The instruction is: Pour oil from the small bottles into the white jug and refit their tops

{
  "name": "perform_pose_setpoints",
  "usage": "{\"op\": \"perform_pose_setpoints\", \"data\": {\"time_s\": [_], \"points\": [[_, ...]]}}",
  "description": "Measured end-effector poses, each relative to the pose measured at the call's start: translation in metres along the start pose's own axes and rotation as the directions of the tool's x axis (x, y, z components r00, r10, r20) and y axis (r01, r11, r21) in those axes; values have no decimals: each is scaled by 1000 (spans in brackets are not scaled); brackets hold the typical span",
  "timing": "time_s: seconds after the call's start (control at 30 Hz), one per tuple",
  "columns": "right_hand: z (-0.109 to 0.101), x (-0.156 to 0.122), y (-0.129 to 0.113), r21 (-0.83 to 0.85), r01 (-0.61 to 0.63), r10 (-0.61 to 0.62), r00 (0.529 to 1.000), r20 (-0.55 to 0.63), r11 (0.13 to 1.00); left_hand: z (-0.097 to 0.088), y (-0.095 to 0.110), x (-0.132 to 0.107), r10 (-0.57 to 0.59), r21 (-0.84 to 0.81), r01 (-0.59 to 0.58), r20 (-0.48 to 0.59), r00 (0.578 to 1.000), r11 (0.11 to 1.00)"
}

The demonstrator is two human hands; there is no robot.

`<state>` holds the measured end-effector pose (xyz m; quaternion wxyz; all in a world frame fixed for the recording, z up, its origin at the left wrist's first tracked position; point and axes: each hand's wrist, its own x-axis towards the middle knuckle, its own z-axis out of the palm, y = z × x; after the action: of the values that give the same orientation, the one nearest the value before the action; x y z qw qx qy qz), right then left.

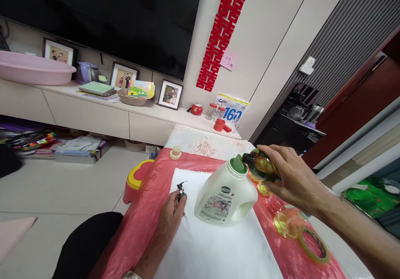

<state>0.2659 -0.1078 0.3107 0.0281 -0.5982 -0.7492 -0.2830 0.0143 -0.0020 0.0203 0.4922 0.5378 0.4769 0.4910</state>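
Note:
My right hand (293,179) is closed round a small amber bottle (261,166), tipped on its side so that its dark neck rests in the green funnel (238,164). The funnel sits in the mouth of a white plastic jug (226,193) with a flowered label and a handle, standing on a white cloth (212,245). My left hand (171,214) rests on the cloth to the jug's left, fingers pinched on a small black pump cap (181,190).
A pink cloth (140,224) covers the table. A cream cap (175,152) lies at the far end. Yellow glass pieces (289,222) and a tape ring (312,245) lie right of the jug. A red-and-yellow stool (136,181) stands on the floor at left.

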Motion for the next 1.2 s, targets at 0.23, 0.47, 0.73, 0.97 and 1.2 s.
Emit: {"op": "perform_pose_setpoints", "data": {"time_s": [0.23, 0.47, 0.73, 0.97, 1.2], "points": [[-1, 0, 2, 24, -1, 0, 1000, 9, 1000, 0, -1, 1, 7, -8, -7, -6, 1000, 1000], [-2, 1, 1, 18, 12, -12, 1000, 5, 1000, -1, 3, -1, 7, 9, -7, -5, 1000, 1000], [-3, 1, 1, 8, 11, -11, 1000, 13, 1000, 0, 0, 1, 4, 12, -4, -1, 1000, 1000], [-5, 1, -1, -3, 14, -14, 1000, 15, 1000, -1, 1, -1, -4, 25, 4, -1, 1000, 1000], [-7, 1, -2, 1, 9, -9, 1000, 23, 1000, -1, 5, -1, -8, 8, 8, 1, 1000, 1000]]}}
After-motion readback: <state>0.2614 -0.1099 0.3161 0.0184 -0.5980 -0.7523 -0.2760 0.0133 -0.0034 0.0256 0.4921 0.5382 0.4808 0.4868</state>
